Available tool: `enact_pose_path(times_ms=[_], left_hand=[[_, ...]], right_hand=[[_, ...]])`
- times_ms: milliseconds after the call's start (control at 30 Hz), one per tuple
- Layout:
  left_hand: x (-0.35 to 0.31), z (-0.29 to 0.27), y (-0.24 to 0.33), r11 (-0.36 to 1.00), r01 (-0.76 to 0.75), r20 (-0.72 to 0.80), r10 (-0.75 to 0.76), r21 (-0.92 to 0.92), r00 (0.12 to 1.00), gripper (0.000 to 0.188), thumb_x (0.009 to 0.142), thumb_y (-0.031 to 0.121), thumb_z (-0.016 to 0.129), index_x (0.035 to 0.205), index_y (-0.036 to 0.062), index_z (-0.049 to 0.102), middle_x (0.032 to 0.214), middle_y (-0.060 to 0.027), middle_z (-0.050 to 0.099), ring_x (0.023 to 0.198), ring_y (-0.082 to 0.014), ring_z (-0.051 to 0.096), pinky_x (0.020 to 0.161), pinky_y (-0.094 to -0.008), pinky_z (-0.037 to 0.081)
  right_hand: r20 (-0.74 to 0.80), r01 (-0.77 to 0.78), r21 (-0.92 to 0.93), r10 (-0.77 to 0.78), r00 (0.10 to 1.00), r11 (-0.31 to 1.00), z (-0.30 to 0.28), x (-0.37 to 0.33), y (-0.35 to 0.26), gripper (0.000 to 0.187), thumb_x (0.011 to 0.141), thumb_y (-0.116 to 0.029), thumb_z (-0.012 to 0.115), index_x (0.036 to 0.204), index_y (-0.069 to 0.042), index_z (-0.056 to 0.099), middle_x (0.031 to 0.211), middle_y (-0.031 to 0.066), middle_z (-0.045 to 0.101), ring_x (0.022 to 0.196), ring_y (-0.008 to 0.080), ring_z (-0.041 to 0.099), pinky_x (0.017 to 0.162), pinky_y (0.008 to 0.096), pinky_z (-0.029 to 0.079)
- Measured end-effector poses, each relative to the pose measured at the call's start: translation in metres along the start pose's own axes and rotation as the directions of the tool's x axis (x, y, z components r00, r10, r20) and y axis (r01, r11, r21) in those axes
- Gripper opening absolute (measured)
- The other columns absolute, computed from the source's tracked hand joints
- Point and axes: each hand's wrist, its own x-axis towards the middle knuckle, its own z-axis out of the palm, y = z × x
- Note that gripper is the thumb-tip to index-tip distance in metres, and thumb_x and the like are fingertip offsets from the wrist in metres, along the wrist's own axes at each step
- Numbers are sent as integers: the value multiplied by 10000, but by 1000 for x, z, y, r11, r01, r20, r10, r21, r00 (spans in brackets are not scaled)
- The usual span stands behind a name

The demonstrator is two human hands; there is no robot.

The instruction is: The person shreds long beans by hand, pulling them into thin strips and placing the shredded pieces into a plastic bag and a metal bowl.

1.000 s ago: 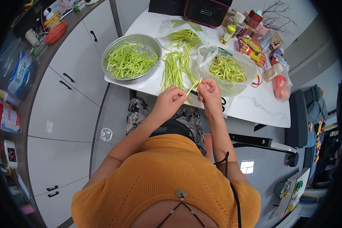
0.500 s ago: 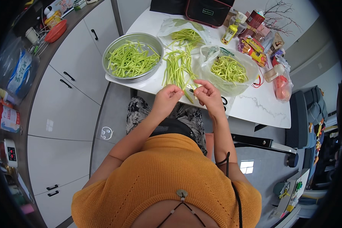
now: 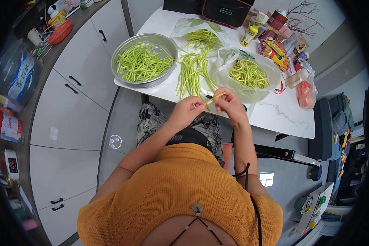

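A thin green vegetable stem [image 3: 214,98] stretches between my hands at the table's front edge. My left hand [image 3: 187,111] pinches its near-left end, and my right hand [image 3: 231,106] pinches it farther along. Just beyond them, a loose bunch of long green stems [image 3: 190,74] lies on the table. At the left stands a round metal pan [image 3: 173,65] heaped with short stem pieces [image 3: 141,65]. A translucent plastic bag [image 3: 270,76] at the right holds more green stems [image 3: 250,74]. Partly under my right hand is a dark-handled tool, mostly hidden.
Another plastic bag [image 3: 180,33] with stems lies behind the bunch on the white table [image 3: 283,117]. A black appliance [image 3: 225,12], a yellow bottle [image 3: 249,36] and food packets [image 3: 274,53] stand at the back. White cabinets [image 3: 65,119] line the left side.
My right hand has moved slightly right and down, and my left hand slightly right and down. A stem now shows clearly held between them.
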Motion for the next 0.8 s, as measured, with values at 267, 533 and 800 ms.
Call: enact_pose_path(times_ms=[267, 533, 800], left_hand=[[6, -10, -8, 986, 70, -97, -86, -154, 992, 145, 867, 113, 519, 964, 23, 579, 714, 26, 505, 545, -31, 397, 490, -164, 328], [7, -24, -8, 944, 148, -167, -204, -296, 965, 140, 858, 96, 518, 958, 24, 584, 753, 12, 535, 598, -33, 439, 506, -168, 365], [6, -33, -8, 950, 147, -250, -219, -276, 943, 178, 864, 114, 504, 1006, 30, 573, 749, 16, 510, 517, -24, 406, 447, -148, 314]], right_hand=[[-546, 298, -505, -567, 616, 810, -89, 44, -20, 294, 772, -34, 612, 1063, -24, 568, 1059, 102, 542, 653, 128, 569, 559, 240, 478], [-100, 270, -805, -569, 816, 529, -10, 49, 25, 189, 751, -109, 635, 939, -87, 642, 881, 91, 621, 636, 210, 581, 586, 292, 468], [0, 131, -950, -421, 907, 282, 43, 64, 39, 187, 727, -255, 648, 727, -75, 598, 761, 111, 572, 688, 302, 586, 602, 398, 460]])
